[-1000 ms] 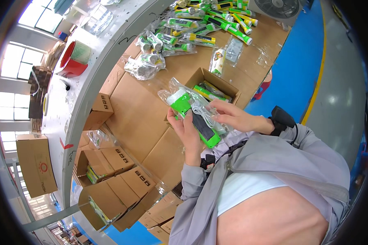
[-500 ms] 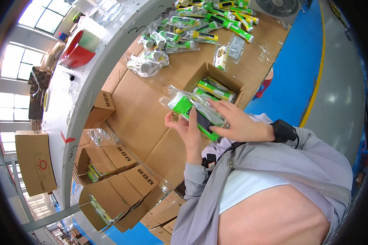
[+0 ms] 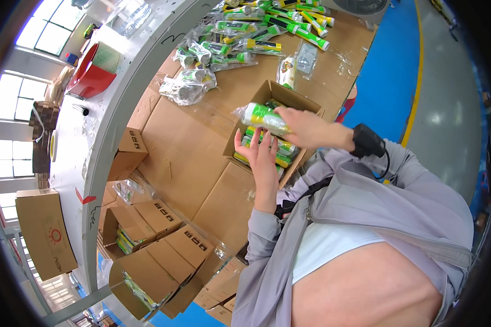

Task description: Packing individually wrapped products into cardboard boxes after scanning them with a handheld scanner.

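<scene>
My right hand [image 3: 305, 127] is closed around a green, yellow and white tube [image 3: 264, 117] in a clear plastic bag, holding it over an open cardboard box [image 3: 293, 94]. Below it, my left hand [image 3: 263, 158] has its fingers spread and upright, with nothing gripped; it is at the near left side of the box. Inside the box lie several similar bagged tubes [image 3: 282, 159], partly hidden by my hands. Beyond the box, a white packet with printed pictures [image 3: 286, 72] rests on the cardboard-covered table [image 3: 183, 147].
Many bagged green and yellow tubes [image 3: 245, 44] are heaped at the far side, near a grey fan [image 3: 360, 6]. On the left are a white bench [image 3: 73, 169], a red container [image 3: 90, 76] and open cartons [image 3: 147, 264] holding more tubes. Blue floor [image 3: 384, 71] borders the table's right.
Both hands were on a bagged tube in front of the box. Now only my right hand holds a tube, above the box, and my left hand is off it with fingers spread.
</scene>
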{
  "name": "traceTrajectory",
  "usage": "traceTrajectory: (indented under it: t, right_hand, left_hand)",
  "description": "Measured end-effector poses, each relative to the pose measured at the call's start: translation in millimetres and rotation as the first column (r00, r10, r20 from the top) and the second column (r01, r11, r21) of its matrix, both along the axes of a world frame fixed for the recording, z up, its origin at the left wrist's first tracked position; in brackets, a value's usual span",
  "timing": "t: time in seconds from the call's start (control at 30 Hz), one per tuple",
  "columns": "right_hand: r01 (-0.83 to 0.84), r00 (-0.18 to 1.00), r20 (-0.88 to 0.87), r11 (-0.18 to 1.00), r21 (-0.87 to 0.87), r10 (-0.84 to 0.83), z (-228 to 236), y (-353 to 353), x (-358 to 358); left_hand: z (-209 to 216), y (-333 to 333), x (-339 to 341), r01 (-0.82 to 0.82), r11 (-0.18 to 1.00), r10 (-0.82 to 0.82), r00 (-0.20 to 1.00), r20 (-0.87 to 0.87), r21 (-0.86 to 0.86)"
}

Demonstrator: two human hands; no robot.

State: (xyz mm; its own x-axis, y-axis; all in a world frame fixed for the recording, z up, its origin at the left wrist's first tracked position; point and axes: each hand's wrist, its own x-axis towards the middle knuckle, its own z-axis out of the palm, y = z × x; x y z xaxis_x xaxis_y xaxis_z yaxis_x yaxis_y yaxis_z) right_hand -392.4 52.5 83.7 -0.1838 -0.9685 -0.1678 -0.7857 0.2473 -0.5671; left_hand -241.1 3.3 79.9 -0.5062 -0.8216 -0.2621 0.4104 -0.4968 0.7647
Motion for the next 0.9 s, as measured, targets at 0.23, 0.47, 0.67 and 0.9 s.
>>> traceTrajectory:
  t: [0.23,0.47,0.67,0.9]
  right_hand:
    - [-0.006,0.960,-0.260,0.939,0.343,0.102,1,-36,-58]
    - [-0.142,0.802,-0.535,0.955,0.259,0.264,-71,-52,-52]
    - [0.194,0.934,-0.324,0.975,0.111,-0.149,-123,-41,-46]
    - [0.008,0.957,-0.288,0.995,0.104,0.023,-70,-13,-59]
  left_hand:
    - [-15,-7,-4,0.188,0.979,-0.166,0.963,0.213,-0.085]
    - [-34,-1,-6,0.346,0.927,-0.301,0.917,0.263,-0.146]
    - [-38,-3,-7,0.427,0.885,-0.359,0.879,0.313,-0.184]
    - [-24,-9,-12,0.697,0.660,-0.402,0.642,0.653,-0.280]
